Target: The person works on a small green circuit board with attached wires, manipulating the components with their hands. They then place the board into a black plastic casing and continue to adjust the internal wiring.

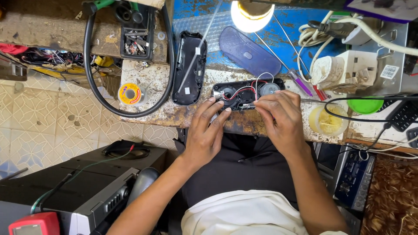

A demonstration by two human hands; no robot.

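From the head view, we see the left hand and right hand with fingers curled onto an opened speaker lying at the worn surface's near edge; a solder spool sits well left.

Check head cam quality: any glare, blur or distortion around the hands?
Head view: lamp at top is blown out to white; left hand and right hand on the opened speaker are sharp and evenly lit; wide-angle bending shows at frame edges.
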